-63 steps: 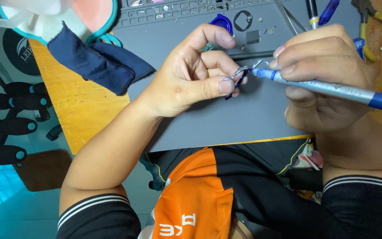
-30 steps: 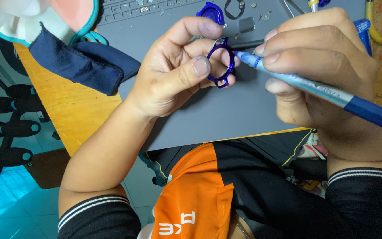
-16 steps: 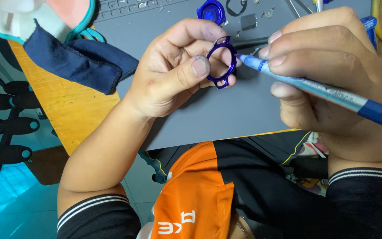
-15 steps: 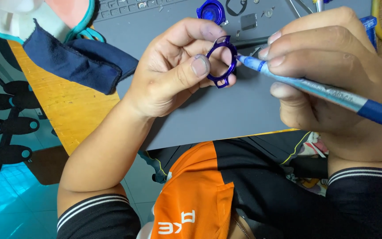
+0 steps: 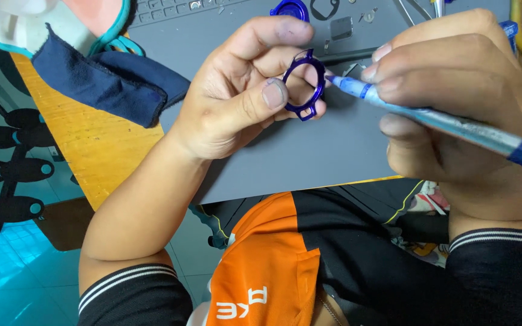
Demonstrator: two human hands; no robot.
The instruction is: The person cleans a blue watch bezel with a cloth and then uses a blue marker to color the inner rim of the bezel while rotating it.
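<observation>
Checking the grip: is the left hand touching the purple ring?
Touching. The head view shows the left hand pinching the purple ring between thumb and fingers.

I sit at a small repair bench: a grey work mat (image 5: 309, 157) covers my wooden table (image 5: 86, 145), with loose screws and small metal parts (image 5: 341, 27) along the top edge, a keyboard (image 5: 170, 7) beside them, and tiled floor (image 5: 7, 271) lower left.

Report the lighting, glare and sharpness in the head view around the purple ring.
Head view: even, soft light; faint shadow under the left hand on the grey mat; small glints on the purple ring; the right hand and blue pen look slightly soft and enlarged near the lens.
</observation>
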